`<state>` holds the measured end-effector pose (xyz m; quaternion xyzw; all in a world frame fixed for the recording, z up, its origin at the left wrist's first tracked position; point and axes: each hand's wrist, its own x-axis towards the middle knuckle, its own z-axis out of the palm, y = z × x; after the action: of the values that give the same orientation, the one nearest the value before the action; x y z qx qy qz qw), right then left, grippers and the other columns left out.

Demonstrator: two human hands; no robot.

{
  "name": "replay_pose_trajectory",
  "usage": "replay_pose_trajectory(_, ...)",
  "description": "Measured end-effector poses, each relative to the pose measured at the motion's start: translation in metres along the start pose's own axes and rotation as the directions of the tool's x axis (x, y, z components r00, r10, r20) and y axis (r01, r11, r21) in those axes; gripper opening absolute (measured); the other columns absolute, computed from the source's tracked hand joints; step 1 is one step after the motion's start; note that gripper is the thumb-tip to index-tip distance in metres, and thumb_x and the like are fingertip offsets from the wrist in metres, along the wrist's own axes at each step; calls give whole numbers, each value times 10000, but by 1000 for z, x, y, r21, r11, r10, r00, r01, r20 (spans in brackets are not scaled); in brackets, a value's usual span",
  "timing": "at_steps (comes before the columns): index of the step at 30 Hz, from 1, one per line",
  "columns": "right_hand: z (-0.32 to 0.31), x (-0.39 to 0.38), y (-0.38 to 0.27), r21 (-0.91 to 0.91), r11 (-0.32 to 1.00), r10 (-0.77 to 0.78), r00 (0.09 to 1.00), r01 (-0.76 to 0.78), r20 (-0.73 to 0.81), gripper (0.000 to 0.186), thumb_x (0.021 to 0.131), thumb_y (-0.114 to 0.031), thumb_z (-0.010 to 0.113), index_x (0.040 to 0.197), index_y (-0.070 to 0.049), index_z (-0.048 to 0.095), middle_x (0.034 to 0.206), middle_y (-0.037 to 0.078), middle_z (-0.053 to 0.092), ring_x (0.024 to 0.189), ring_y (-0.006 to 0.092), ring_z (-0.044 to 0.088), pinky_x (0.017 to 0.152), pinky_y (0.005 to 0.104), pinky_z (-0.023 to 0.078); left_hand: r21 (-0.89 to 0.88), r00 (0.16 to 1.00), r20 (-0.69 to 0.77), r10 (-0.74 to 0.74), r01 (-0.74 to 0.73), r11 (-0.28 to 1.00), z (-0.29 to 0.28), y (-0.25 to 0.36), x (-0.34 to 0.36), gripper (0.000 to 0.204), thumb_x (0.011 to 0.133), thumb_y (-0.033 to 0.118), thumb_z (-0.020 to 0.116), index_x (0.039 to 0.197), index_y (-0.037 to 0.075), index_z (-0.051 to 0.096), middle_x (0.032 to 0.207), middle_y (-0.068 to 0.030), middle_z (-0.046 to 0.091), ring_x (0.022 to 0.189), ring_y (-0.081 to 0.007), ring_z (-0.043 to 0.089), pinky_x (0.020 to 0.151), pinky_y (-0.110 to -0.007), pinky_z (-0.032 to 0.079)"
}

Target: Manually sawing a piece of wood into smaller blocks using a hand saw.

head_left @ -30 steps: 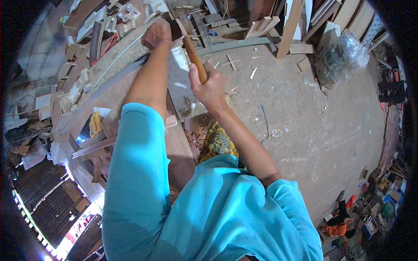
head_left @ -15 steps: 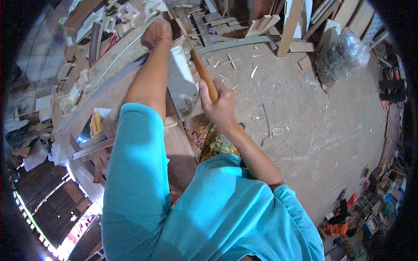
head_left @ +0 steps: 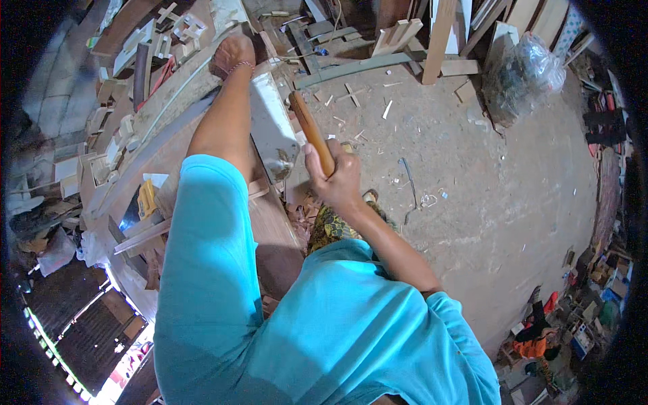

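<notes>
Closed around a round wooden handle (head_left: 308, 125) is my right hand (head_left: 337, 179), held over the right side of the bench; any tool head on it cannot be made out. At the upper centre-left, my left hand (head_left: 231, 55) is curled at the far end of the worktop, its fingertips hidden and whatever it grips unclear. Beside that wrist lies a pale, white-topped board (head_left: 268, 111), stained at its near end. A brown wooden panel (head_left: 273, 236) lies below it.
Wood offcuts (head_left: 169, 30) crowd the left, near a yellow tool (head_left: 146, 199). Leaning planks (head_left: 437, 47) and a clear plastic bag (head_left: 526, 74) stand at the upper right. Concrete floor (head_left: 486, 202) with scraps spreads right; assorted clutter (head_left: 540, 331) lines the lower right.
My right hand and wooden handle have moved down and rightward, away from my left hand. My left hand stays curled in much the same place, shifted slightly left in view.
</notes>
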<state>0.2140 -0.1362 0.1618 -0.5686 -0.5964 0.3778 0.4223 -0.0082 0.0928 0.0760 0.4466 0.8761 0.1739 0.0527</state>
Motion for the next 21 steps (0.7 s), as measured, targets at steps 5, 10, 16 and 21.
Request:
replay_pose_trajectory(5, 13, 35, -4, 48, 999, -4, 999, 6, -35, 307, 784, -229, 573, 592, 7, 525, 411, 104, 431, 357, 139, 421, 363, 300, 326, 82, 982, -144, 121, -110, 991, -16, -1, -8, 383, 754, 288, 385, 796, 1, 636, 846, -192, 609, 815, -361, 586, 727, -456, 448)
replay_pose_trajectory(10, 37, 69, -8, -10, 999, 32, 998, -32, -56, 289, 757, -267, 562, 656, 4, 569, 493, 216, 503, 444, 350, 529, 432, 394, 422, 77, 1000, -29, 3, -1, 997, -29, 13, 0, 374, 775, 239, 348, 832, 15, 642, 909, -191, 599, 855, -333, 585, 727, -438, 456)
replay_pose_trajectory(16, 45, 49, -27, 53, 991, -126, 992, 126, -4, 290, 763, -284, 554, 721, 3, 572, 532, 193, 532, 490, 347, 543, 465, 388, 433, 136, 908, -376, 186, -145, 980, 18, -67, 37, 323, 721, 244, 431, 792, 12, 644, 859, -196, 608, 821, -334, 589, 718, -435, 455)
replay_pose_trajectory(21, 40, 52, -12, 91, 995, -39, 998, 44, -51, 296, 779, -291, 557, 738, 1, 571, 507, 154, 526, 425, 277, 529, 411, 350, 406, 149, 952, -244, 182, -148, 978, 2, -14, 9, 286, 692, 266, 488, 724, 34, 652, 807, -177, 618, 786, -328, 596, 709, -407, 463)
